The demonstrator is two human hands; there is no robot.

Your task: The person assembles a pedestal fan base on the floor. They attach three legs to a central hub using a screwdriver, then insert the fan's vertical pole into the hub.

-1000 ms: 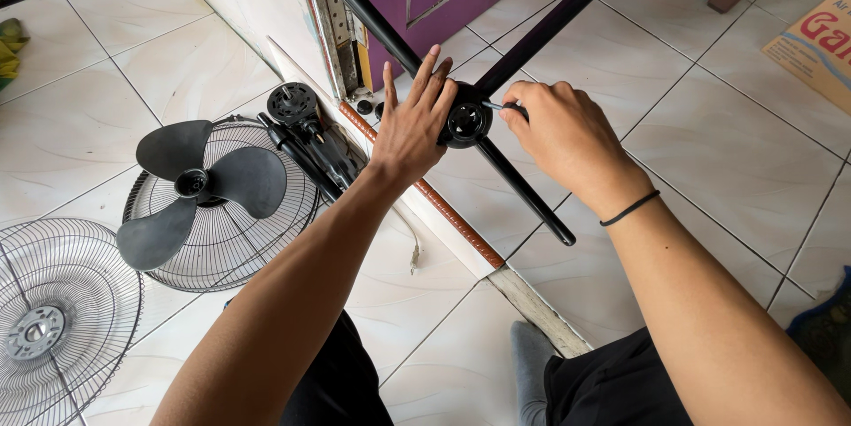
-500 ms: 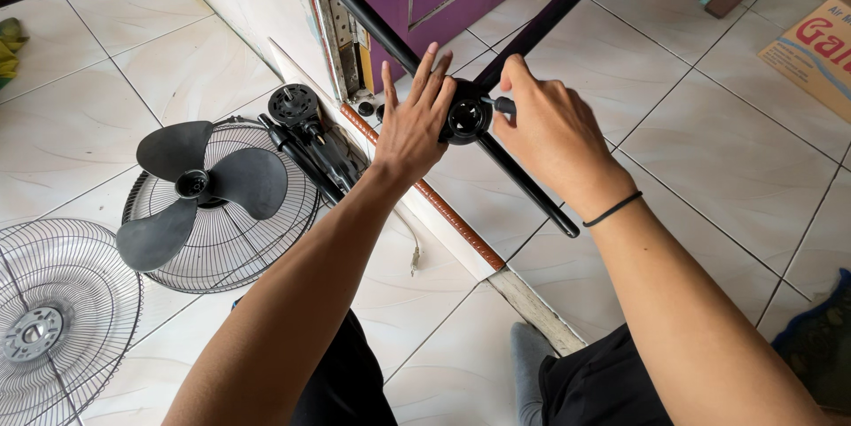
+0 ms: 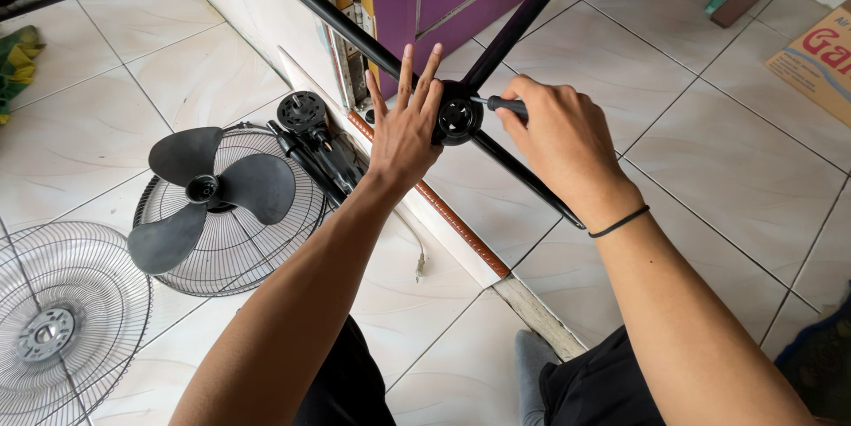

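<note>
— Cross-shaped stand base point(image 3: 532, 179), where is it?
— Raised over the tiles, between my hands. My left hand point(image 3: 405, 129) lies flat against its hub point(image 3: 458, 116), fingers spread; my right hand point(image 3: 558, 138) grips a screwdriver point(image 3: 502, 104) there.

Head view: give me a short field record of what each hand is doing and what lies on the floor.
left hand: open, flat, fingers spread, pressed against the hub of the black cross base
right hand: closed round a black screwdriver, tip at the hub
cross base tubes: black, crossing at the hub, held above the floor
fan blade: three-bladed, dark, lying on a wire guard
second wire guard: lower left
floor: pale tiles
</note>
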